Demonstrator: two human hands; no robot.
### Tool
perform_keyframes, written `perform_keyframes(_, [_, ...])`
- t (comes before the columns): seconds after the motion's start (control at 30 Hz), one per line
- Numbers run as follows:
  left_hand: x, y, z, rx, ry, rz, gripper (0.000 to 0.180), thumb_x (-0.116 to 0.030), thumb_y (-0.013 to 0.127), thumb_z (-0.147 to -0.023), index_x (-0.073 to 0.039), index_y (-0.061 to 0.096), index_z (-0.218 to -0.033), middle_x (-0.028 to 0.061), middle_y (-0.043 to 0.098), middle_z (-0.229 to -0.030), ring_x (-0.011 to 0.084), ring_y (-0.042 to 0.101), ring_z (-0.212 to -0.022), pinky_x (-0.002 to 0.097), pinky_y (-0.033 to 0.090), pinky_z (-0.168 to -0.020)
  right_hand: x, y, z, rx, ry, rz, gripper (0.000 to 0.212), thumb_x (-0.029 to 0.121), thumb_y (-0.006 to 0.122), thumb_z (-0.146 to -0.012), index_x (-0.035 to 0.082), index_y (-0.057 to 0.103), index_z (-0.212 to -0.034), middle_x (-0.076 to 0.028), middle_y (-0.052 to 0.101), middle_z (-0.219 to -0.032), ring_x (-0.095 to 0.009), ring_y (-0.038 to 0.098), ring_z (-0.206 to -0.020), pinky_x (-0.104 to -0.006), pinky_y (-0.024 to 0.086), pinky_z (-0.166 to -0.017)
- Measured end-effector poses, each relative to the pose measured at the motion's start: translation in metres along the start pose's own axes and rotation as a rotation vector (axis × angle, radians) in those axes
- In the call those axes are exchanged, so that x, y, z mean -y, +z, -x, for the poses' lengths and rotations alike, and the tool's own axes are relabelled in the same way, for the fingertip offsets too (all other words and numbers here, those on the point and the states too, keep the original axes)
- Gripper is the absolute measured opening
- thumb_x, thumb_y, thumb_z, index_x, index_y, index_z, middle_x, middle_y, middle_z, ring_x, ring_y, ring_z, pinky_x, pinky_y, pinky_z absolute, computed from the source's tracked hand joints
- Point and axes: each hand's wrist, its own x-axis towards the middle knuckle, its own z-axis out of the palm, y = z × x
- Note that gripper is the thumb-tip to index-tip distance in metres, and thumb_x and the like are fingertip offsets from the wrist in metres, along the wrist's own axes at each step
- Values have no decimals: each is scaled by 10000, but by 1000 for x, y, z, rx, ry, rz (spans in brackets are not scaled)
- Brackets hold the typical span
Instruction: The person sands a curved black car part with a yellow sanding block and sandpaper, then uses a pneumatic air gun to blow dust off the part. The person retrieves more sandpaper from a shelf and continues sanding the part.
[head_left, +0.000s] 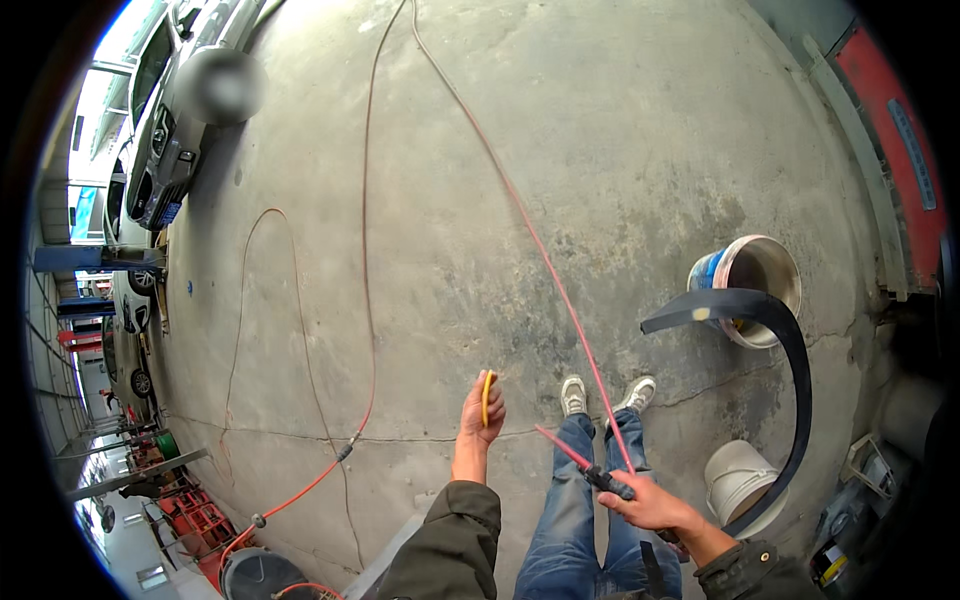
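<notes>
My left hand [474, 424] is closed on a thin, curved yellow pad [487, 399], seen almost edge-on and held above the floor. In front of my legs, my right hand [652, 505] grips an air blow gun [603, 480] with a black body and a thin red nozzle pointing up and to the left. Its trigger is hidden by the fingers. Down to this hand runs a red air hose [548, 258]. To the right of the hand, a curved black trim strip [800, 385], like a wheel arch trim, arcs over two buckets, touched by neither hand.
A blue-and-white bucket [708, 268] and a white bucket [722, 468] stand at the right. Hose loops [367, 250] cross the concrete floor [470, 250]. A grey car [165, 150] and lift posts [95, 258] are at the left. A black drum [258, 575] stands at lower left.
</notes>
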Motion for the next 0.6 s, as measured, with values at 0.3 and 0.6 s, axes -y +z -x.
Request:
perform_keyframes(0.3, [-8, 0, 24, 362, 121, 220, 258, -327, 580, -933, -81, 625, -868, 103, 611, -1169, 226, 546, -1148, 553, 332, -1093, 1, -12, 14, 208, -4, -270, 264, 292, 593, -953, 64, 577, -1084, 39, 475, -692, -52, 432, -607, -233, 367, -537])
perform_keyframes(0.6, [-54, 15, 54, 117, 395, -307, 311, -203, 707, -858, -20, 605, -1087, 108, 653, -1047, 228, 629, -981, 365, 523, -859, -3, -13, 19, 236, 24, -343, 265, 283, 603, -946, 84, 555, -1114, 52, 463, -680, -43, 422, -553, -219, 353, -487])
